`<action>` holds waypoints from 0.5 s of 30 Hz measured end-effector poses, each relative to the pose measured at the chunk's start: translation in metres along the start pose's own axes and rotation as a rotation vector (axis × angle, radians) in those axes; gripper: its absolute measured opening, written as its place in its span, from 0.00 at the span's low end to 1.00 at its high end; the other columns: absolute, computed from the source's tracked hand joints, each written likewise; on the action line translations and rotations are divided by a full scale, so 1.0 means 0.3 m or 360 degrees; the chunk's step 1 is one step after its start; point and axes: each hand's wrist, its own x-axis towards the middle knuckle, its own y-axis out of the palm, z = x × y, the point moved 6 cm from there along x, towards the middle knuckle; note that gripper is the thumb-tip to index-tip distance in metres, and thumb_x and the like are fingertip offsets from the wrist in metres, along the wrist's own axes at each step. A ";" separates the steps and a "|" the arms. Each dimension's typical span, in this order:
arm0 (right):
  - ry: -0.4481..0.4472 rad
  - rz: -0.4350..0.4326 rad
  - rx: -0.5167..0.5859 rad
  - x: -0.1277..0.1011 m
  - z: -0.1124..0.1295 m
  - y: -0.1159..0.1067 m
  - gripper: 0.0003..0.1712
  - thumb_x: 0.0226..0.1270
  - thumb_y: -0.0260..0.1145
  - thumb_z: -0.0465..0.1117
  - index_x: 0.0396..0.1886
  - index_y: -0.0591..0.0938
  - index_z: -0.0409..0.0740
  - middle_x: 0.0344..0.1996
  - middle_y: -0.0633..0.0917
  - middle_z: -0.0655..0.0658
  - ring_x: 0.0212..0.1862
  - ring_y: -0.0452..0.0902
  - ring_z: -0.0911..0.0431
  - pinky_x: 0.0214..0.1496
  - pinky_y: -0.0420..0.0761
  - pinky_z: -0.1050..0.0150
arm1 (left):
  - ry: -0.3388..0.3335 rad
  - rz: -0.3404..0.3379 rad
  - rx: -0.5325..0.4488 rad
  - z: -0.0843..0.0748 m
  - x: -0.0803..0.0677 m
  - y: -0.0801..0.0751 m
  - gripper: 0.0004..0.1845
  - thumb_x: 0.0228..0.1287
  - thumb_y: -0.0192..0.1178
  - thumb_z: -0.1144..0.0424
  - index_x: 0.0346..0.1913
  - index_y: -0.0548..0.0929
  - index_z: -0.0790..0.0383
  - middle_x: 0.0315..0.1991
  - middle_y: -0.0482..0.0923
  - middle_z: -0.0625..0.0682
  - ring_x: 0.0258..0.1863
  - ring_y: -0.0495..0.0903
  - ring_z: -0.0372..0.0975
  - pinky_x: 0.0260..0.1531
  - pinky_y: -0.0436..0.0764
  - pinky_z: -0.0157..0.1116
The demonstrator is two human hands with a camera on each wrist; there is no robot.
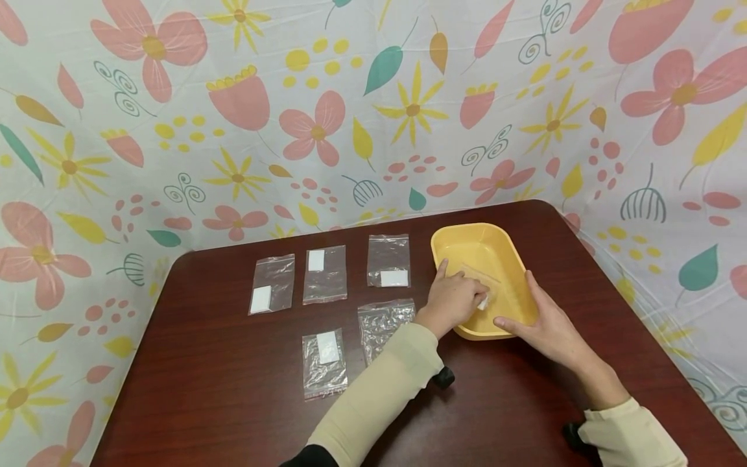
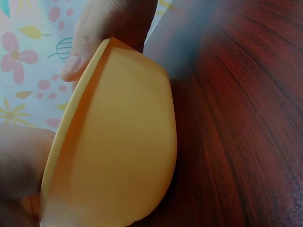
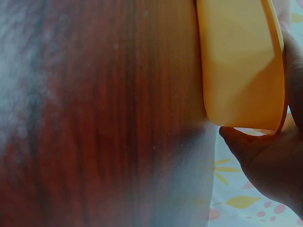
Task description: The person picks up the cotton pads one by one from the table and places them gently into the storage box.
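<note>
One clear bag (image 1: 478,285) is gripped by the left hand (image 1: 452,299) inside the yellow tray (image 1: 461,241), steadied at its near-right rim by the flat right hand (image 1: 545,324); five bags (image 1: 325,274) are left at the table's (image 1: 222,389) centre.

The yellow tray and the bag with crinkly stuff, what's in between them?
In the head view, the person's left hand lies between the yellow tray and the crinkled bag, reaching over the tray's rim; below its wrist shows only bare brown table.

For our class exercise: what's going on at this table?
A person works at a yellow tray on a brown table. The left hand reaches into it, holding a small clear bag; the right hand rests on its near rim. Five more bags lie flat to the left.
</note>
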 end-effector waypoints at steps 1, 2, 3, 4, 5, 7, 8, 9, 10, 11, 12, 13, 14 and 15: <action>0.0003 0.0001 -0.0002 0.000 0.000 0.000 0.68 0.62 0.76 0.52 0.80 0.36 0.37 0.77 0.45 0.26 0.74 0.47 0.28 0.68 0.55 0.28 | -0.0001 -0.0001 0.0008 -0.001 0.000 0.000 0.14 0.76 0.55 0.46 0.57 0.84 0.26 0.55 0.80 0.27 0.69 0.70 0.37 0.76 0.41 0.48; 0.0006 0.0003 -0.0004 0.000 0.000 0.001 0.68 0.62 0.76 0.52 0.80 0.36 0.37 0.77 0.45 0.26 0.74 0.47 0.28 0.68 0.55 0.28 | -0.0005 0.0001 0.0013 -0.001 0.000 0.000 0.14 0.76 0.55 0.46 0.58 0.84 0.27 0.56 0.79 0.27 0.69 0.70 0.37 0.76 0.41 0.48; 0.0010 0.0004 -0.0005 0.000 0.000 0.001 0.69 0.62 0.76 0.52 0.80 0.36 0.37 0.77 0.45 0.26 0.74 0.47 0.28 0.68 0.55 0.28 | -0.0008 0.0003 0.0016 -0.001 0.001 0.000 0.14 0.75 0.55 0.46 0.59 0.83 0.27 0.57 0.79 0.27 0.69 0.70 0.36 0.76 0.41 0.48; 0.0014 0.0005 -0.0005 0.000 0.000 0.001 0.69 0.62 0.76 0.52 0.80 0.35 0.37 0.77 0.45 0.26 0.74 0.47 0.28 0.68 0.55 0.28 | -0.0009 0.0004 0.0021 -0.002 0.001 0.000 0.15 0.75 0.55 0.46 0.59 0.83 0.27 0.57 0.79 0.27 0.68 0.70 0.36 0.76 0.41 0.48; 0.0018 0.0005 -0.0008 0.000 0.000 0.001 0.69 0.62 0.76 0.53 0.80 0.35 0.37 0.77 0.45 0.26 0.74 0.47 0.28 0.68 0.55 0.28 | -0.0013 0.0006 0.0022 -0.002 0.002 0.001 0.15 0.75 0.55 0.46 0.60 0.83 0.28 0.57 0.79 0.27 0.68 0.70 0.36 0.76 0.41 0.48; 0.0022 0.0007 -0.0011 0.001 -0.001 0.002 0.69 0.62 0.76 0.53 0.80 0.35 0.37 0.77 0.45 0.26 0.74 0.47 0.28 0.68 0.55 0.28 | -0.0016 0.0007 0.0022 -0.002 0.004 0.001 0.15 0.75 0.55 0.45 0.60 0.82 0.28 0.58 0.79 0.28 0.68 0.70 0.36 0.76 0.41 0.48; 0.0022 0.0007 -0.0012 0.001 -0.001 0.002 0.69 0.62 0.76 0.53 0.80 0.35 0.37 0.77 0.45 0.26 0.74 0.47 0.28 0.68 0.55 0.28 | -0.0016 0.0006 0.0025 -0.001 0.004 0.001 0.16 0.75 0.56 0.45 0.60 0.82 0.28 0.58 0.79 0.28 0.68 0.70 0.36 0.76 0.41 0.48; 0.0021 0.0006 -0.0014 0.001 0.000 0.002 0.69 0.62 0.76 0.53 0.80 0.35 0.37 0.77 0.45 0.26 0.74 0.47 0.28 0.68 0.55 0.29 | -0.0016 0.0007 0.0027 -0.001 0.004 0.002 0.16 0.75 0.55 0.45 0.60 0.82 0.28 0.58 0.78 0.28 0.68 0.70 0.36 0.76 0.41 0.48; 0.0019 0.0004 -0.0015 0.002 0.000 0.002 0.69 0.62 0.76 0.53 0.80 0.35 0.37 0.77 0.45 0.26 0.74 0.47 0.28 0.69 0.55 0.29 | -0.0017 0.0007 0.0032 0.000 0.005 0.002 0.16 0.75 0.55 0.45 0.61 0.82 0.28 0.58 0.78 0.28 0.68 0.70 0.36 0.76 0.41 0.48; 0.0016 0.0003 -0.0015 0.001 0.001 0.002 0.68 0.62 0.76 0.53 0.80 0.35 0.37 0.77 0.45 0.26 0.75 0.47 0.28 0.69 0.55 0.29 | -0.0017 0.0007 0.0033 0.000 0.006 0.003 0.16 0.75 0.55 0.45 0.61 0.82 0.28 0.58 0.78 0.28 0.68 0.70 0.36 0.76 0.41 0.48; 0.0012 0.0002 -0.0014 0.001 0.001 0.002 0.68 0.62 0.76 0.52 0.80 0.36 0.36 0.77 0.45 0.26 0.75 0.47 0.28 0.69 0.54 0.29 | -0.0016 0.0006 0.0034 0.001 0.006 0.003 0.16 0.75 0.55 0.45 0.61 0.82 0.28 0.59 0.78 0.28 0.68 0.70 0.35 0.76 0.41 0.48; 0.0010 0.0000 -0.0013 0.001 0.002 0.002 0.68 0.62 0.76 0.52 0.80 0.36 0.36 0.77 0.45 0.26 0.75 0.47 0.28 0.69 0.54 0.29 | -0.0015 0.0004 0.0033 0.002 0.007 0.004 0.16 0.75 0.55 0.45 0.61 0.82 0.28 0.59 0.78 0.28 0.68 0.70 0.35 0.76 0.41 0.48; 0.0006 -0.0003 -0.0013 0.001 0.002 0.001 0.68 0.62 0.76 0.52 0.80 0.36 0.36 0.77 0.45 0.26 0.75 0.47 0.28 0.69 0.54 0.29 | -0.0011 0.0000 0.0031 0.002 0.007 0.004 0.16 0.75 0.55 0.45 0.61 0.82 0.28 0.59 0.78 0.28 0.68 0.70 0.35 0.76 0.41 0.48; 0.0003 -0.0005 -0.0013 0.001 0.003 0.001 0.68 0.62 0.76 0.52 0.80 0.36 0.36 0.77 0.45 0.26 0.75 0.47 0.28 0.69 0.54 0.29 | -0.0006 -0.0005 0.0031 0.001 0.008 0.005 0.16 0.75 0.55 0.45 0.61 0.82 0.28 0.59 0.77 0.27 0.68 0.70 0.35 0.76 0.42 0.48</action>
